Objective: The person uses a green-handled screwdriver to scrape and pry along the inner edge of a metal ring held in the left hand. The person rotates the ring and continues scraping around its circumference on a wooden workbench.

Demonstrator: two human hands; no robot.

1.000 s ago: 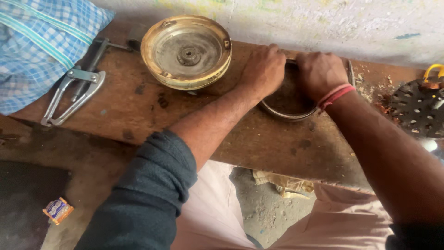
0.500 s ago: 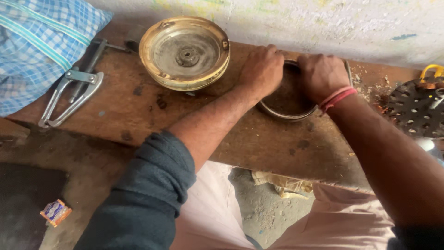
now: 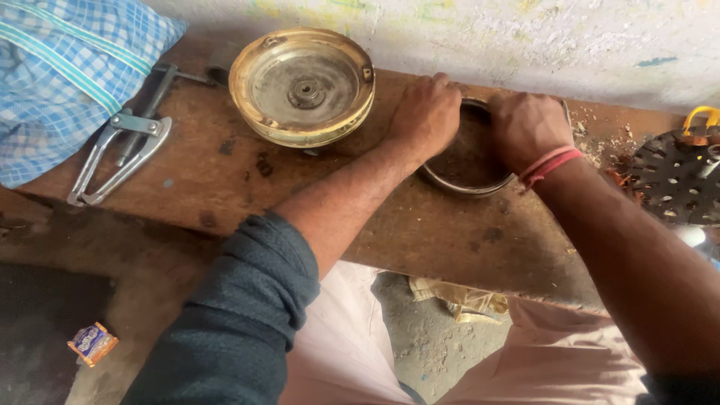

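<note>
A: Hands first, please. What are they on?

B: Both grip a shallow round metal ring (image 3: 466, 174), dark inside with a bright rim, lying flat on the wooden bench (image 3: 420, 232) at about one o'clock from the view's centre. I see my left hand (image 3: 424, 114) clamped over its nine o'clock edge and my right hand (image 3: 526, 127) over its three o'clock edge, fingers curled shut on the rim; fingertips are hidden behind the knuckles.

A: How would it handle?

B: I judge it stiff, thin-walled and fairly light, possibly slick on the bare metal. The opposite rim edges look the soundest hold.

A: Arm pose?

B: Both forearms reach away from the body, converging on the ring; a red thread band (image 3: 551, 162) circles the right wrist.

A: Anything nearby?

B: A brass-coloured round pulley-like disc (image 3: 302, 86) sits at ten o'clock from the ring, near but apart.
</note>
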